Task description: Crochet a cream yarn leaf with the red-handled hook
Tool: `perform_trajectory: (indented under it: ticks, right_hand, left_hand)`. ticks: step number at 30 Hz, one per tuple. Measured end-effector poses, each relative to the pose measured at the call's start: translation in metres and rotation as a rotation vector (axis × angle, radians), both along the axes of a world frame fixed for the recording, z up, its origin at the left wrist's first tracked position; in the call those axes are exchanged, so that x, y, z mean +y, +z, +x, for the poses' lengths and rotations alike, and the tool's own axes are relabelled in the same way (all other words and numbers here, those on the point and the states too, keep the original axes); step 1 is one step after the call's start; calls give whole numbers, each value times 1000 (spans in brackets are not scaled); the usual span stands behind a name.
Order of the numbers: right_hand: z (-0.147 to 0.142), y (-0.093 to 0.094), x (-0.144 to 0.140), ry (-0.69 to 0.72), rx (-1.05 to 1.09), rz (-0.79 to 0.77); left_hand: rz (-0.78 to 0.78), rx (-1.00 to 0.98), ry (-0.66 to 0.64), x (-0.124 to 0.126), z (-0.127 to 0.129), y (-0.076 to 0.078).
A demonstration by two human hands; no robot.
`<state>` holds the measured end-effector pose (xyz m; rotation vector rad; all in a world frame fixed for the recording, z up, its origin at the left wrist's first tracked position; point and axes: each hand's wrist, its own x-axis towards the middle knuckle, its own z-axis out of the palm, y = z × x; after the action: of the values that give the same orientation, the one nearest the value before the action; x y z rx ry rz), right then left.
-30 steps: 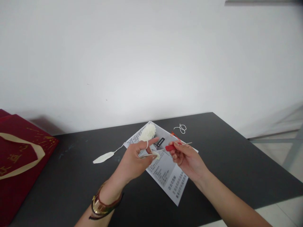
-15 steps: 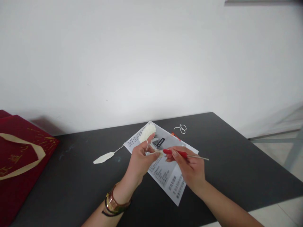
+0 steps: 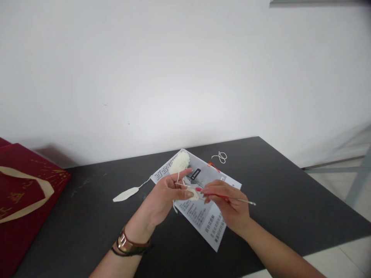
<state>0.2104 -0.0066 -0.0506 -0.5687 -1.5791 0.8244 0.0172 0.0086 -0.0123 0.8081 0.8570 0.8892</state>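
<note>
Between the thumb and fingers of my left hand is a small cream crochet piece; a strand of yarn loops over the raised index finger. My right hand grips a red-handled crochet hook, whose metal rear end sticks out to the right. The hook's working tip is close to the piece, but whether it sits in a stitch I cannot tell. Behind my left fingers a ball of cream yarn rests on a printed sheet. A finished-looking cream leaf-shaped crochet piece with a yarn tail lies to the left.
A dark table stands against a white wall. At the left edge is a red gift bag with a cream ribbon handle. Beyond my right hand are an orange stitch marker or clip and a curled white yarn scrap.
My left hand has turned and lowered slightly, its index finger now stretched to the right, showing more of the crochet piece. The crochet hook's handle has tilted a little in my right hand.
</note>
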Motion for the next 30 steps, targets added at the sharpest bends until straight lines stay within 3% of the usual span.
perform_trajectory:
  ticks: [3, 7, 25, 30]
  right_hand:
    - [-1, -1, 2, 113, 195, -240]
    - [2, -3, 4, 188, 271, -359]
    - [15, 10, 10, 244, 297, -319]
    - [16, 18, 10, 241, 323, -382]
  left_hand:
    - [-26, -1, -77, 1, -7, 5]
    - [-53, -3, -170, 0, -12, 6]
    - [29, 41, -352, 4, -24, 7]
    - [70, 116, -379, 4, -28, 8]
